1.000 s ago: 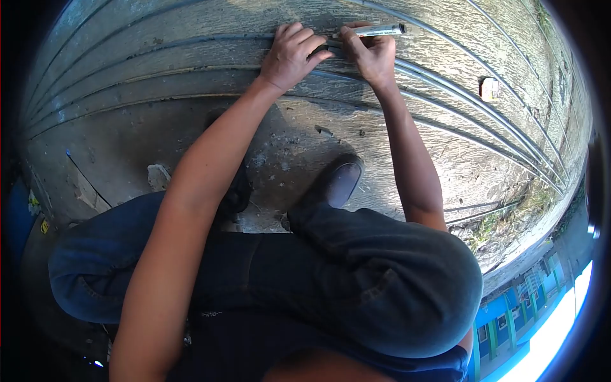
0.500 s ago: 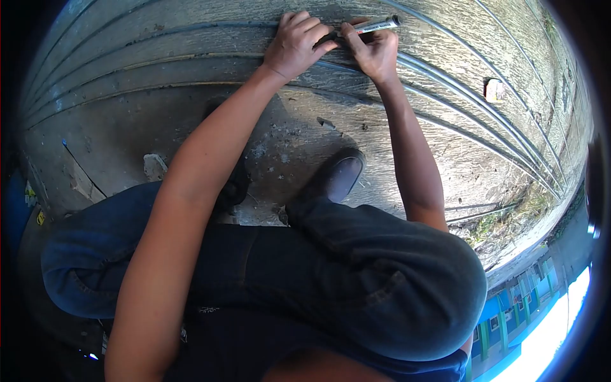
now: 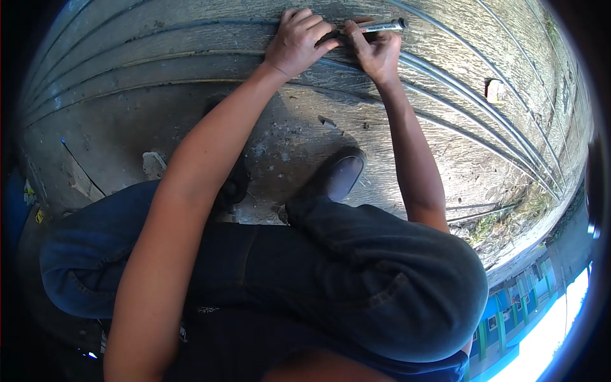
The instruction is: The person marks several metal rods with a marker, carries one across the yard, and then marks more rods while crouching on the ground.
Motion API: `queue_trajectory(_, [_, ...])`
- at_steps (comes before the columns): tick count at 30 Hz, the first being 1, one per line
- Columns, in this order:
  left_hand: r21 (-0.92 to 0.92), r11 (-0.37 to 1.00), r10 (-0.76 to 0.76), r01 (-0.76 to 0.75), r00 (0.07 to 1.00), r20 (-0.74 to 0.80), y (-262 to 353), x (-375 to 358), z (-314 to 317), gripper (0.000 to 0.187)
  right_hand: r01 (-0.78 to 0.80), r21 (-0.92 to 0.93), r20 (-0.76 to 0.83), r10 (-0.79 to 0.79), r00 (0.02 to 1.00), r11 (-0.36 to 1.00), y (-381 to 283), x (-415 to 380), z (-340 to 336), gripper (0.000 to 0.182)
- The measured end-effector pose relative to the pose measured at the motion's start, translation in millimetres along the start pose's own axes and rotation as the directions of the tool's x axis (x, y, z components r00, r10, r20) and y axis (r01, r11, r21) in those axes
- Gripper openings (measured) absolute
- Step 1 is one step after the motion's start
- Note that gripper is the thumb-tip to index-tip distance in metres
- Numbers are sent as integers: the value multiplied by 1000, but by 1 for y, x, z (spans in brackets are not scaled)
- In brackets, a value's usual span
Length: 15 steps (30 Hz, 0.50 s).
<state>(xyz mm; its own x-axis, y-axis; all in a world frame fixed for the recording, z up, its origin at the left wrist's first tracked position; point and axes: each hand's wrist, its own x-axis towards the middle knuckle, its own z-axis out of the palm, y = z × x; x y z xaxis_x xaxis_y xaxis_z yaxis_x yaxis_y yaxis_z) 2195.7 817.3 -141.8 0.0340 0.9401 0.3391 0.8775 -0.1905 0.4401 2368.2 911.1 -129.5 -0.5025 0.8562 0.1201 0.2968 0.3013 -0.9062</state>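
Note:
Near the top of the view, my right hand (image 3: 380, 58) is closed around a white marker (image 3: 382, 27) with dark lettering and a dark end. The marker lies nearly level, its dark end pointing right. Close by on the left, my left hand (image 3: 298, 39) has its fingers curled and its thumb stretched toward the right hand. A small dark shape shows between the two hands, too shadowed to name. Long thin metal rods (image 3: 210, 27) run across the ground, and one reaches the left hand's fingers. What those fingers hold is hidden.
More metal rods (image 3: 474, 95) curve away to the right over rough concrete (image 3: 382, 159). A small pale block (image 3: 494, 91) lies between them. My shoe (image 3: 344, 173) rests below the hands. Rubble pieces (image 3: 153, 164) are at left, and grass (image 3: 490, 226) grows at the right edge.
The marker's dark end has shifted slightly right and down, so the marker lies closer to level. My left hand has barely moved.

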Motion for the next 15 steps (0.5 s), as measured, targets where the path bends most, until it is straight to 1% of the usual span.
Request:
queue_trajectory(5, [-12, 1000, 4, -4, 1000, -8, 0, 1, -1, 32, 32, 48, -52, -29, 998, 998, 10, 0, 5, 21])
queue_trajectory(7, [-13, 1000, 3, -3, 1000, -9, 0, 1, -2, 32, 4, -26, -30, -5, 1000, 1000, 11, 0, 4, 22])
queue_trajectory(8, [-3, 1000, 7, -7, 1000, -5, 0, 1, -2, 32, 3, -26, -30, -4, 1000, 1000, 12, 0, 4, 22])
queue_trajectory(13, [8, 1000, 14, -14, 1000, -9, -1, 0, -1, 32, 34, 67, -29, -32, 999, 997, 11, 2, 4, 21])
queue_trajectory(15, [-8, 1000, 8, -8, 1000, -2, -1, 0, 0, 33, 31, 66, -6, -31, 1000, 997, 10, 2, 2, 20])
